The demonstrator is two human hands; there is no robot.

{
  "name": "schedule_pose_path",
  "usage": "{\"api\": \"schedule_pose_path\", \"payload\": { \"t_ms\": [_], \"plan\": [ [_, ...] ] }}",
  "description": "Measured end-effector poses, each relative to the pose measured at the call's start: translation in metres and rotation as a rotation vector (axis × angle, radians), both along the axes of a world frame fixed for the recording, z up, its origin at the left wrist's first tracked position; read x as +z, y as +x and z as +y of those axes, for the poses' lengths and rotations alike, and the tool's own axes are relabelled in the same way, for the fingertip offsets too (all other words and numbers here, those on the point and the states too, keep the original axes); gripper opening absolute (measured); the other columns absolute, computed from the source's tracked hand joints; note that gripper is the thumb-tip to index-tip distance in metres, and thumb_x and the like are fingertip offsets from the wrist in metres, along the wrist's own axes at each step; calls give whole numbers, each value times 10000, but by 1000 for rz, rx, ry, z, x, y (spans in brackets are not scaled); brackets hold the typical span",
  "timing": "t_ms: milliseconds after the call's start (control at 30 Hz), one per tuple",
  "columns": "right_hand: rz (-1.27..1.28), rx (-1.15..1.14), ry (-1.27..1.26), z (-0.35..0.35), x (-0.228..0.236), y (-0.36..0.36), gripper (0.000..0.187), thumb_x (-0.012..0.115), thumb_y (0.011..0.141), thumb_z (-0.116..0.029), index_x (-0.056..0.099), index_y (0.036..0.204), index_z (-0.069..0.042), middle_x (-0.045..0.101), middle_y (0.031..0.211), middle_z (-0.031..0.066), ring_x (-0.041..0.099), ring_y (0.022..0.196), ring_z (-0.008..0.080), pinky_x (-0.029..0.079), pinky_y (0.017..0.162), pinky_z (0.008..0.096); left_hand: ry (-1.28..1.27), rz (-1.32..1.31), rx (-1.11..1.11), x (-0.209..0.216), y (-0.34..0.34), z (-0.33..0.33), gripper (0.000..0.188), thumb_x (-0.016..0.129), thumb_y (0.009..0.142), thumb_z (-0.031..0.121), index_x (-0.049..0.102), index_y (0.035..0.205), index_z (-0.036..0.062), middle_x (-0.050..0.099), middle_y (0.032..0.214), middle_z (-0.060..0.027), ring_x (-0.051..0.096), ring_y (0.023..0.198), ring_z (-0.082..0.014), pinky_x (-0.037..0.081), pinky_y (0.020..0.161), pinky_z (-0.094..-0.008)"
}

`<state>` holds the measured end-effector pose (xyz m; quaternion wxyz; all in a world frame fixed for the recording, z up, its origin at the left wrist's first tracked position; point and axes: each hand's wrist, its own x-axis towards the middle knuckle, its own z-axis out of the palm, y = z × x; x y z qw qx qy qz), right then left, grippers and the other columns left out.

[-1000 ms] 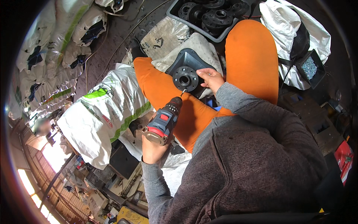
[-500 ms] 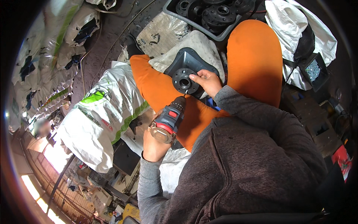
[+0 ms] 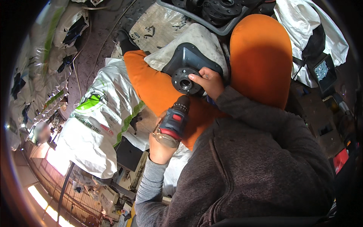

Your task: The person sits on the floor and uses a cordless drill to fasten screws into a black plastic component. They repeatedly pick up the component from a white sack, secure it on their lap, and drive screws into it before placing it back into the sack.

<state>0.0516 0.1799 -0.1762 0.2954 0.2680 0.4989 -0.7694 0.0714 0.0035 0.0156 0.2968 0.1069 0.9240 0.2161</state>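
A dark round flange with a centre hole and several small holes round its rim sits at the front of a black moulded housing between my legs. My right hand grips the flange at its right side, thumb on its face. In my left hand is a grey and red cordless drill. The drill's tip meets the near edge of the flange; whether it sits in a screw there is too small to tell. A pale cloth sack lies under the housing.
Beyond my knees stands a grey crate holding several black flanges. A white sack lies left of my leg. At the right, an open black box contains small shiny metal pieces, near another white sack. Cables run across the floor.
My view has shifted slightly. The drill stays at the flange's near edge, and my right hand keeps its grip on the flange.
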Motion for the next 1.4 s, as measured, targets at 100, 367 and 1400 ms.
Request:
{"api": "schedule_pose_path", "payload": {
  "t_ms": [100, 367, 1400],
  "plan": [
    [-31, -44, -56, 1, 5, -3, 255, 744, 868, -245, 578, 776, -74, 567, 702, -33, 488, 645, 34, 400, 576, 208, 47, -32, 93, -6, 6, -3, 471, 736, 675, 69, 617, 1130, 33, 670, 1048, -169, 675, 957, -308, 533, 857, -368],
    [82, 107, 258, 8, -21, -9, 296, 766, 846, -291, 576, 745, -86, 528, 686, -58, 426, 617, 44, 350, 567, 229, 82, -14, 395, 1, 62, 17, 478, 762, 681, 97, 620, 1131, 21, 696, 923, -162, 697, 874, -318, 554, 763, -373],
    [114, 460, -52, 22, 39, -47, 479, 621, 893, -265, 550, 1329, -80, 463, 854, -58, 468, 727, 80, 439, 771, 294, -308, -78, 1315, -248, 273, -126, 517, 632, 855, 433, 632, 1092, -26, 629, 1104, -288, 607, 1074, -404, 476, 906, -487]
  ]
}}
